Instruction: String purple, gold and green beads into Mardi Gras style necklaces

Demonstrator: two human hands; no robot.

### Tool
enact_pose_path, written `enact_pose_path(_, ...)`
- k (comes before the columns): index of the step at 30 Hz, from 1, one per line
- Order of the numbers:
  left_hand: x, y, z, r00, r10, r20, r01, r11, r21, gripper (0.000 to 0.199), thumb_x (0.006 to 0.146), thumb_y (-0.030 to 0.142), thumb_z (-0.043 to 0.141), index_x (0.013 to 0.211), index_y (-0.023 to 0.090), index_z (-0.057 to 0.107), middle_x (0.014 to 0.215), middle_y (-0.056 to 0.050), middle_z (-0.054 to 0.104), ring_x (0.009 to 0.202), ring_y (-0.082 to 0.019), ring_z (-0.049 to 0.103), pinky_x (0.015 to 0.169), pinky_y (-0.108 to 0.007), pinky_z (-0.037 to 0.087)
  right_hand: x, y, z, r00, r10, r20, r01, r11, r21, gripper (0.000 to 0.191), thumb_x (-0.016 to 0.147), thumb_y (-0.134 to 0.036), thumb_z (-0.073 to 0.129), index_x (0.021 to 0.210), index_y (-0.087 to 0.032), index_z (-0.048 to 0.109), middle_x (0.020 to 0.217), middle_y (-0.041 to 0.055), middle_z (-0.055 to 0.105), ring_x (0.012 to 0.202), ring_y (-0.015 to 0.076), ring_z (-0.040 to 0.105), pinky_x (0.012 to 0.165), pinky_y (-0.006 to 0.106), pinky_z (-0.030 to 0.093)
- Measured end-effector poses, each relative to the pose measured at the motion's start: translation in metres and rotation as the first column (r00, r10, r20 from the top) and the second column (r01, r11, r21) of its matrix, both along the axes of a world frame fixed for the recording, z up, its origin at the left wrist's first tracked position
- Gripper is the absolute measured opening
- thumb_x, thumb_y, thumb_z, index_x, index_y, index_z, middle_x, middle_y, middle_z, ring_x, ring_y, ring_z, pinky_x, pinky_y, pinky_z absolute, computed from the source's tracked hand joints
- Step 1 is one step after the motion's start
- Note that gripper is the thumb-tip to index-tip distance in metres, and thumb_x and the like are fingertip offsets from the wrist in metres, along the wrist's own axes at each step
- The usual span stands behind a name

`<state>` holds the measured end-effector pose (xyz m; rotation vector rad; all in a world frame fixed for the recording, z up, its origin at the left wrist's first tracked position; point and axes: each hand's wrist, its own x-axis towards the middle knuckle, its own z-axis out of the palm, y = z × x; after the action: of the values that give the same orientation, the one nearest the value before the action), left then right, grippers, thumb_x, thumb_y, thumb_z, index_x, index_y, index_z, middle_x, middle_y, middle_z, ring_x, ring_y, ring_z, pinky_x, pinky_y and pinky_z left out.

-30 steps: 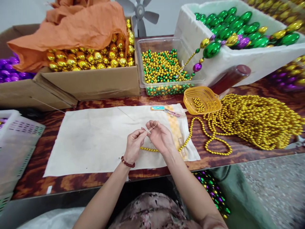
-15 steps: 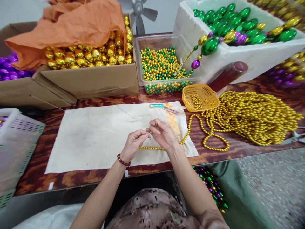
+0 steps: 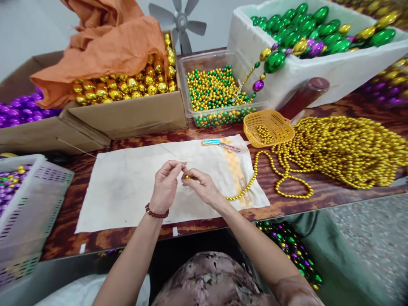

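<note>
My left hand, with a dark red bead bracelet at its wrist, pinches a thin pale thread above the white cloth. My right hand is closed beside it, fingertips nearly touching the left ones. Between its fingers shows the end of a gold bead strand, which passes under my right wrist and runs over the cloth to the right. Exactly how the thread meets the beads is hidden by my fingers. Behind my hands, a small cutter and a blue-labelled item lie on the cloth.
At right lie a heap of gold bead strands and an orange basket. Behind stand a clear bin of small beads, a white foam box and a cardboard box under orange cloth. A white crate stands left.
Both hands have moved left over the cloth, and the right hand now has the gold bead end in its fingers. The view has shifted slightly left.
</note>
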<state>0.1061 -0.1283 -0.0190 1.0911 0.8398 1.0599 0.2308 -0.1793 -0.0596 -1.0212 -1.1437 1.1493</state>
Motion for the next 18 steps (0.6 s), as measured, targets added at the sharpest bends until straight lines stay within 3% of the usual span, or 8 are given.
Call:
enact_pose_path(2,-0.003,0.004,0.006,1.0,-0.005,-0.027,0.006,1.0,0.031,0.015,0.082,0.034,0.07,0.078,0.021,0.066,0.065,0.001,0.056,0.079,-0.015,0.059,0.084,-0.029,0.047,0.001,0.0,0.003,0.996,0.034,0.087,-0.034,0.999,-0.004,0.012,0.093,-0.029,0.057,0.087,-0.023,0.065,0.079,-0.0027,0.059,0.071,0.0131,0.057,0.07,0.025,0.047)
enact_pose_path(5,-0.011,0.009,0.012,0.939,-0.011,-0.345,0.094,0.97,0.224,0.013,0.088,0.032,0.061,0.086,0.021,0.068,0.071,0.0,0.06,0.069,-0.014,0.054,0.072,-0.026,0.045,0.006,0.0,0.008,0.947,0.061,0.316,-0.065,0.998,0.003,0.016,0.096,-0.028,0.052,0.085,-0.022,0.062,0.071,-0.0037,0.055,0.063,0.0123,0.052,0.063,0.024,0.04)
enact_pose_path(7,-0.018,0.012,0.014,0.794,-0.012,-0.607,0.284,0.891,0.354,0.016,0.092,0.029,0.054,0.092,0.021,0.068,0.082,-0.003,0.066,0.074,-0.016,0.058,0.072,-0.027,0.045,0.007,0.0,0.013,0.873,0.056,0.484,-0.069,0.998,0.01,0.017,0.097,-0.024,0.051,0.085,-0.021,0.062,0.072,-0.0027,0.059,0.065,0.0132,0.054,0.064,0.025,0.038)
enact_pose_path(9,-0.023,0.014,0.016,0.634,0.001,-0.773,0.493,0.77,0.406,0.019,0.095,0.027,0.047,0.093,0.021,0.065,0.086,-0.004,0.068,0.078,-0.018,0.061,0.074,-0.028,0.045,0.006,0.001,0.019,0.771,0.047,0.635,-0.056,0.998,-0.006,0.015,0.097,-0.023,0.051,0.089,-0.02,0.064,0.08,0.0001,0.067,0.071,0.0153,0.059,0.066,0.027,0.037)
enact_pose_path(13,-0.033,0.017,0.019,0.364,0.087,-0.927,0.753,0.559,0.348,0.023,0.096,0.02,0.038,0.085,0.02,0.058,0.083,-0.006,0.066,0.078,-0.021,0.063,0.075,-0.032,0.048,0.001,0.001,0.028,0.572,0.087,0.815,-0.027,0.996,-0.087,0.019,0.098,-0.032,0.051,0.095,-0.021,0.067,0.097,0.0035,0.074,0.085,0.0193,0.066,0.067,0.028,0.037)
enact_pose_path(15,-0.036,0.018,0.018,0.263,0.133,-0.956,0.812,0.505,0.293,0.023,0.095,0.015,0.036,0.084,0.02,0.056,0.085,-0.007,0.066,0.08,-0.021,0.064,0.074,-0.032,0.049,0.002,0.0,0.03,0.528,0.104,0.843,-0.028,0.994,-0.105,0.022,0.099,-0.036,0.051,0.096,-0.022,0.067,0.102,0.0027,0.075,0.089,0.0194,0.067,0.067,0.027,0.038)
enact_pose_path(18,-0.038,0.018,0.015,0.155,0.176,-0.972,0.843,0.489,0.223,0.025,0.096,0.018,0.035,0.079,0.02,0.054,0.078,-0.006,0.063,0.072,-0.021,0.064,0.068,-0.032,0.047,0.007,-0.004,0.031,0.51,0.116,0.852,-0.039,0.993,-0.111,0.024,0.099,-0.043,0.053,0.098,-0.023,0.065,0.107,0.0013,0.073,0.092,0.0188,0.067,0.064,0.027,0.036)
